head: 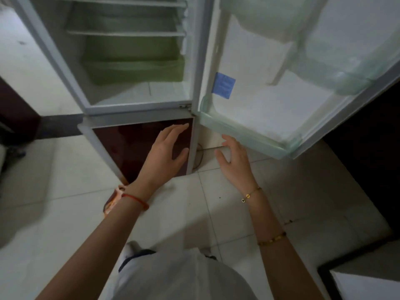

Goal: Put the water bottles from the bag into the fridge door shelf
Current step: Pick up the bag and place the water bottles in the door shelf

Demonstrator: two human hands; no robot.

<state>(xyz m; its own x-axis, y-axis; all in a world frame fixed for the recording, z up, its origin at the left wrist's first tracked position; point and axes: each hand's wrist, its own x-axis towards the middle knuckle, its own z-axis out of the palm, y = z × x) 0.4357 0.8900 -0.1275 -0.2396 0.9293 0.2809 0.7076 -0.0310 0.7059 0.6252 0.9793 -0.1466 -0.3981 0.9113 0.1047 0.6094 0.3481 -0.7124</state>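
Door shelf [238,135] stands bare; my left grip [166,152] and right grip [232,161] hover spread and empty near it. No bottles or bag in view, loading not begun. Next, I'd find the bag.

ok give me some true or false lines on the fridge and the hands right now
1. The fridge door stands open. True.
2. The left hand is curled into a fist. False: its fingers are straight and hold nothing.
3. The lower door shelf is packed full. False: its bare floor shows.
4. The right hand is open and holds nothing. True.
5. A green drawer sits inside the fridge. True.
6. The blue sticker is on the floor tiles. False: it is on the door's inner wall.
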